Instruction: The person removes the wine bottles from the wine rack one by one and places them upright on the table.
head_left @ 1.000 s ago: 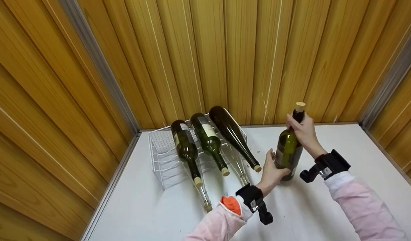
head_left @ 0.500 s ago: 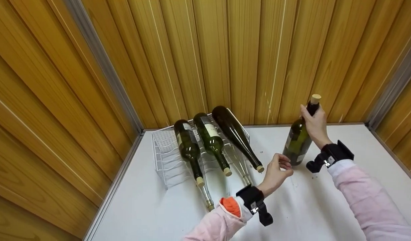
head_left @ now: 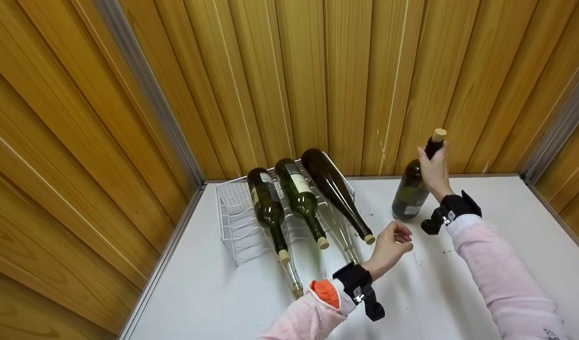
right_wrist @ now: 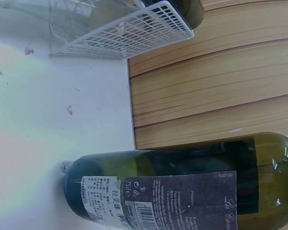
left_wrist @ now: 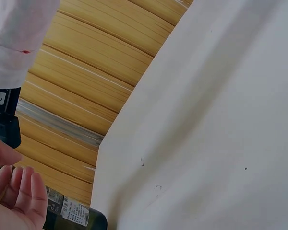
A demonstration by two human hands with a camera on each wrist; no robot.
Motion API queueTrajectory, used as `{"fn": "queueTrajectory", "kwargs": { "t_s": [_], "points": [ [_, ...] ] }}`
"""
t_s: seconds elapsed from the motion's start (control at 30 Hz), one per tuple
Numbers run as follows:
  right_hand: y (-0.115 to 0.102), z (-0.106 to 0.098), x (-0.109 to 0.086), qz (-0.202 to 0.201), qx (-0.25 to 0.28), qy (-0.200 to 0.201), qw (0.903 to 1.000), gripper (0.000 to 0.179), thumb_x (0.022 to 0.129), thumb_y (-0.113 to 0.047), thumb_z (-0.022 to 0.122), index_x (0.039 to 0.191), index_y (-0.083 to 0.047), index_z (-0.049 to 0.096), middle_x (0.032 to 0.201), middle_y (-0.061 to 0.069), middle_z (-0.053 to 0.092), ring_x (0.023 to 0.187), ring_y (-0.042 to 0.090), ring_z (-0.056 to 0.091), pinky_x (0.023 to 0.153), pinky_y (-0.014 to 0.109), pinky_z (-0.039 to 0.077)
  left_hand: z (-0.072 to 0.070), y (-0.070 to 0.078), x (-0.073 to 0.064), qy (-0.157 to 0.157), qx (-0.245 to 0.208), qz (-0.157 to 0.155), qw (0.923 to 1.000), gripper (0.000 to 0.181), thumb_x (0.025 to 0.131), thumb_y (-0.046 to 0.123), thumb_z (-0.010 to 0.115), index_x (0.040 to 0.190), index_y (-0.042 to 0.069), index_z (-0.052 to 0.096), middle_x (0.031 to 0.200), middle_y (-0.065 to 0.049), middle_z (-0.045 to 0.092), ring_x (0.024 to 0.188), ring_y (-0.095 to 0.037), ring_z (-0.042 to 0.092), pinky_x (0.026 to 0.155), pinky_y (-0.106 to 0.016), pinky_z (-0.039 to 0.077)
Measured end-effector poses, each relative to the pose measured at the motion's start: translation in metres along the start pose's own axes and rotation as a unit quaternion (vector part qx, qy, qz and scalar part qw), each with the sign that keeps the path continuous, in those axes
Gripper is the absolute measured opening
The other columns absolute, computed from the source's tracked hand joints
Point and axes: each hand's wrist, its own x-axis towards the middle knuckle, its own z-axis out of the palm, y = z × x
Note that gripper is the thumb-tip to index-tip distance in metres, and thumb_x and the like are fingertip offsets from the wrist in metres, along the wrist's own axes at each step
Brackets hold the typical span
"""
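Note:
My right hand (head_left: pixel 434 172) grips a dark green wine bottle (head_left: pixel 409 196) round its neck, just below the cork (head_left: pixel 439 135). The bottle leans slightly, its base near the back of the white table. In the right wrist view the bottle's dark label (right_wrist: pixel 197 196) and white sticker (right_wrist: pixel 102 199) show, but the gripping hand is out of frame. Nearer the front, my left hand (head_left: pixel 388 245) is held with loosely bent fingers and nothing in them. In the left wrist view its fingers (left_wrist: pixel 37 196) overlap part of the bottle.
Left of the hands stands a white wire rack (head_left: pixel 232 236). Three dark corked bottles lie on top, one of them a green bottle (head_left: pixel 298 193); clear glass bottles (head_left: pixel 339 231) lie below, necks forward. Wood-panelled walls (head_left: pixel 346 85) close off the back and sides.
The left hand has come off the bottle and stays in front of it. The right hand has carried the bottle toward the back, first rightward, then slightly left.

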Motion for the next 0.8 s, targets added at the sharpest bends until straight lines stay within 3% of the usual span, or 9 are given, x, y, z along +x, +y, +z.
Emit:
{"fn": "queueTrajectory", "kwargs": {
  "t_s": [0.33, 0.57, 0.8],
  "points": [
    [0.005, 0.011, 0.0, 0.009, -0.011, -0.005, 0.9999, 0.033, 0.105, -0.013, 0.052, 0.127, 0.002, 0.033, 0.107, 0.005, 0.044, 0.099, 0.008, 0.044, 0.095, 0.028, 0.038, 0.002, 0.002, 0.001, 0.001, 0.019, -0.003, 0.9998, 0.021, 0.076, -0.009, 0.063, 0.093, 0.003, 0.06, 0.083, 0.006, 0.061, 0.078, -0.011, 0.062, 0.071, -0.013, 0.047],
    [0.01, 0.017, 0.001, 0.004, 0.006, -0.004, 1.0, 0.039, 0.104, -0.01, 0.052, 0.133, 0.005, 0.031, 0.109, 0.005, 0.044, 0.1, 0.008, 0.044, 0.097, 0.03, 0.038, 0.0, 0.0, -0.002, -0.002, 0.021, -0.014, 0.9997, 0.021, 0.077, -0.011, 0.064, 0.091, 0.003, 0.06, 0.08, 0.009, 0.058, 0.07, 0.006, 0.049, 0.069, -0.012, 0.045],
    [0.013, 0.018, -0.001, -0.006, -0.01, -0.002, 0.9999, 0.036, 0.104, -0.011, 0.053, 0.129, 0.005, 0.034, 0.107, 0.006, 0.046, 0.1, 0.012, 0.046, 0.093, 0.028, 0.037, -0.002, -0.001, -0.007, -0.023, 0.022, -0.025, 0.9992, 0.015, 0.08, -0.009, 0.065, 0.089, 0.002, 0.061, 0.077, 0.007, 0.059, 0.066, 0.006, 0.047, 0.067, -0.012, 0.044]
  ]
}}
